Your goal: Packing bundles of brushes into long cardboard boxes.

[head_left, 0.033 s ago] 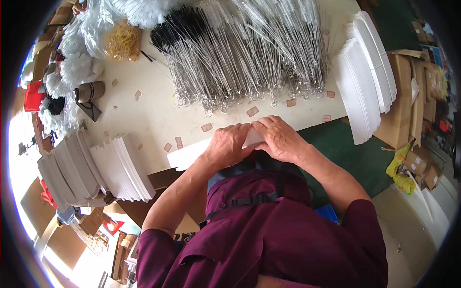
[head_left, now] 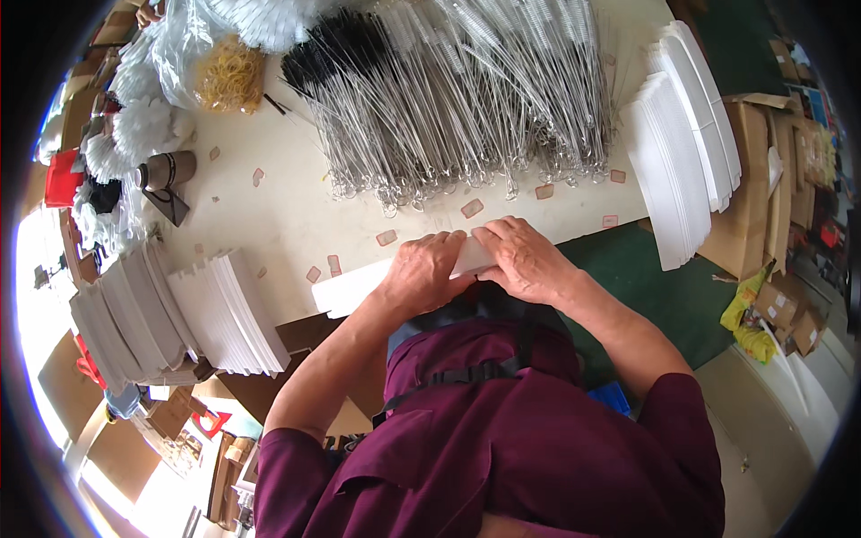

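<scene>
Head view: the long, narrow, white cardboard carton [head_left: 352, 290] lies at the near edge of the pale, flat-topped worktable [head_left: 296, 215], its left part reaching out beyond the left hand [head_left: 423, 269] and its right end under the right hand [head_left: 520, 260]. The left hand is closed around the carton, fingers over the far side; the right hand is curled narrowly over the end, though its exact thumb contact cannot be told. Beyond the hands lies a broad bundle of thin, silver wire-handled brushes [head_left: 448, 125]; stacked flat white cardboard pieces stand to the left [head_left: 235, 309] and right [head_left: 686, 148]. In judgement, the end is best worked with the left grip steady but light, so that the thin walls do not buckle, while the right fingers press evenly along the crease, keeping the edges square.
</scene>
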`<state>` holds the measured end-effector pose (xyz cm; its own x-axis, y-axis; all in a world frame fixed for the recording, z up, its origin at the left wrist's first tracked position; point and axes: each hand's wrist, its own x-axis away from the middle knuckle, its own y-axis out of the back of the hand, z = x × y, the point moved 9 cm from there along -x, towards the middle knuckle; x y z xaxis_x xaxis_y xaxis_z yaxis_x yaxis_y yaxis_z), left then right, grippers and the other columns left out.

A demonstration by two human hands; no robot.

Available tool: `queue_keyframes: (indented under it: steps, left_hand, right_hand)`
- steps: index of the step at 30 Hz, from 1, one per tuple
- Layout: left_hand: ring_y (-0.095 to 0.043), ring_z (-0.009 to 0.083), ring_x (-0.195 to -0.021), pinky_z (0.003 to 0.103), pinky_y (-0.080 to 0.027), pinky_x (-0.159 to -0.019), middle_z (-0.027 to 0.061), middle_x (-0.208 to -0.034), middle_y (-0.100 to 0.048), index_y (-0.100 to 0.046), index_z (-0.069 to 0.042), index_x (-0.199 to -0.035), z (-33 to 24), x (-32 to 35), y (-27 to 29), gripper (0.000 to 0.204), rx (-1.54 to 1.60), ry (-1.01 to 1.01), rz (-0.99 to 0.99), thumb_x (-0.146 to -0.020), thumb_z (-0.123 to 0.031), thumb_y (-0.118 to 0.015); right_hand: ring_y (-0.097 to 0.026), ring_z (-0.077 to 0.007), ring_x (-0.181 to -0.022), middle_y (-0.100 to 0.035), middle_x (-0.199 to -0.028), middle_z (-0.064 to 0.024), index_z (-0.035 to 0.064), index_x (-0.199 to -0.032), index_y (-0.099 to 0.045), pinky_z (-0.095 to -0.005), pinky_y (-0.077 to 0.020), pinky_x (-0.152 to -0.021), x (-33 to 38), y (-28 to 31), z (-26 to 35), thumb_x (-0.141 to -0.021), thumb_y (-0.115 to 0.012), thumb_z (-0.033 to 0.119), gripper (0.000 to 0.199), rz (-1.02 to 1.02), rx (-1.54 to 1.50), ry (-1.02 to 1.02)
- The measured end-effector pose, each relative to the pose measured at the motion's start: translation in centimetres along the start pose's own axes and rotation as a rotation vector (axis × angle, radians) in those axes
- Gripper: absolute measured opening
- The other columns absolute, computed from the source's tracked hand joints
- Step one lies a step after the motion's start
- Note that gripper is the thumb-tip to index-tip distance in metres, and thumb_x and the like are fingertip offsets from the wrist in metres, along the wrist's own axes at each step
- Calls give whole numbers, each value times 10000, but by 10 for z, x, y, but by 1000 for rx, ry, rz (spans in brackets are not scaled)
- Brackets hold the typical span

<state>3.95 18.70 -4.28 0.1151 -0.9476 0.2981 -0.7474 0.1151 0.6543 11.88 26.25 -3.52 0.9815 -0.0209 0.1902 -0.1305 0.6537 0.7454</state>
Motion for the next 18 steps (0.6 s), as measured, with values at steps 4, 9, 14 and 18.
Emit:
queue_keyframes:
  steps: [4, 9, 14, 18]
  left_hand:
    - [-670, 373, -983, 464, -533, -856, 188, -1028, -674, -585, -15, -1204, 19, 18, 7, 555, -52, 51, 69, -771, -288, -799]
    - [-678, 370, -941, 476, -529, -826, 176, -981, -688, -625, -32, -1131, 18, 15, -6, 525, -6, 11, 99, -765, -360, -810]
    - [-685, 383, -868, 482, -536, -770, 192, -890, -689, -652, -18, -1042, 15, 10, -19, 475, 53, 58, 98, -800, -402, -794]
    - [-684, 400, -894, 489, -536, -789, 206, -930, -696, -661, -9, -1083, 14, 9, -25, 488, 78, 70, 137, -817, -398, -784]
  right_hand:
    - [-579, -338, -1136, -616, -1152, -174, -54, -1248, -548, -435, -445, -1016, 14, 13, -14, -815, -791, 276, 596, -4, 27, -49]
    - [-585, -340, -1128, -617, -1180, -177, -54, -1274, -548, -430, -447, -1020, 6, 2, 4, -861, -746, 347, 609, 110, 91, -50]
    - [-615, -313, -1071, -637, -1156, -163, -49, -1274, -565, -422, -487, -968, 3, -17, 17, -905, -683, 419, 608, 128, 130, -4]
    - [-628, -319, -1035, -648, -1121, -160, -44, -1252, -584, -423, -505, -942, 13, -20, 8, -909, -678, 420, 585, 57, 78, 27]
